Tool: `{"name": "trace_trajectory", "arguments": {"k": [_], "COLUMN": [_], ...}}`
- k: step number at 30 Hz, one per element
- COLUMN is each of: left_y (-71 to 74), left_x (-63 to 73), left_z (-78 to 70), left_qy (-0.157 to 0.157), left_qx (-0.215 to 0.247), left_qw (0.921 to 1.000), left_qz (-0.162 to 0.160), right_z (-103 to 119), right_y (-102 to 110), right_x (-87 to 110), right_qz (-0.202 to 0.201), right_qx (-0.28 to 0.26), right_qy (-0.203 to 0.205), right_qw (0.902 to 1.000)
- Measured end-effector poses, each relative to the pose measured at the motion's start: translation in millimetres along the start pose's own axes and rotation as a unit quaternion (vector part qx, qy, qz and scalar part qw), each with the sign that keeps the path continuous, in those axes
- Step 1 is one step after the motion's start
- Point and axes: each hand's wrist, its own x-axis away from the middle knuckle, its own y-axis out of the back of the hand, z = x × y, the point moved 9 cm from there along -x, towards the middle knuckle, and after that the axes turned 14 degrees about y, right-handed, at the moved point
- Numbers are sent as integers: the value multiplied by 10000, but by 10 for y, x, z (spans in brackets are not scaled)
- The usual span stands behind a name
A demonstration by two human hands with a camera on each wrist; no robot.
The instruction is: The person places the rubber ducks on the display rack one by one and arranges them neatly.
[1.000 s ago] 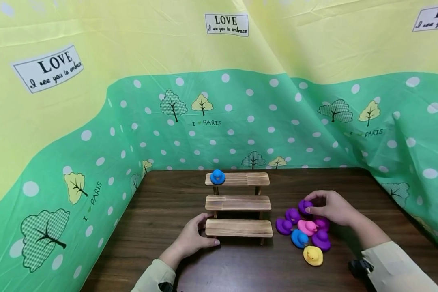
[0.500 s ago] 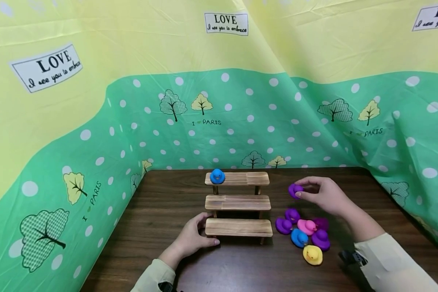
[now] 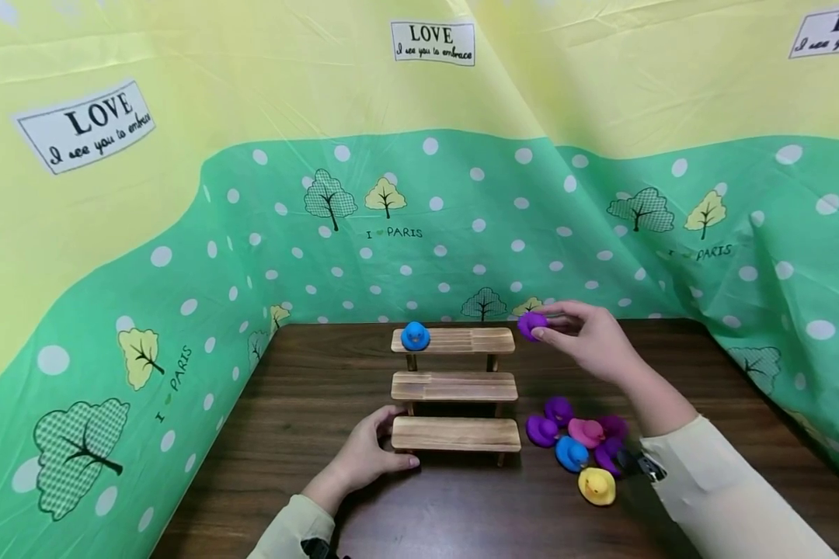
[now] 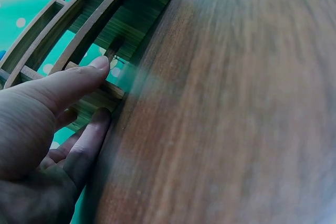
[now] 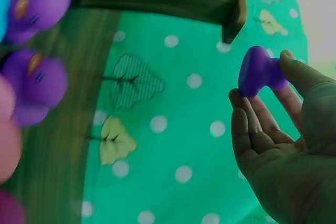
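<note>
Purple ducks (image 3: pixel 530 326) 5 | blue (image 3: pixel 571 454) 2 | pink (image 3: pixel 584 433) 1 | yellow (image 3: pixel 597 487) 1 | hands: left (image 3: pixel 366 458) grips shelf (image 3: pixel 454 386), right (image 3: pixel 594 341) pinches purple

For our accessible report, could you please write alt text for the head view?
The right hand holds a purple toy duck near the top tier of a wooden stand, gripped by the left hand; a blue duck sits on that tier, more ducks on the table.
</note>
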Motion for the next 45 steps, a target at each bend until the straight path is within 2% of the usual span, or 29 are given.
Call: {"name": "trace_trajectory", "arguments": {"k": [6,15,27,33,45], "left_y": [4,-8,-6,-13,-8], "left_x": [-4,-1,7,1,2], "left_z": [-1,20,19,6,3], "left_qy": [-9,-16,-1,-25,9], "left_qx": [45,41,16,-90,15], "left_qw": [10000,10000,10000,10000,10000], "left_qz": [-3,-12,6,-25,29], "right_z": [211,319,383,411,419], "right_y": [-183,-418,-646,-769,-1013], "right_x": [-200,-350,-434,-485,-509], "right_qz": [8,229,414,515,872], "right_qx": [-333,-627,-692,-677,-738], "right_qy": [150,133,57,146,-147], "right_qw": [9993,9977,9967,9963,9933]}}
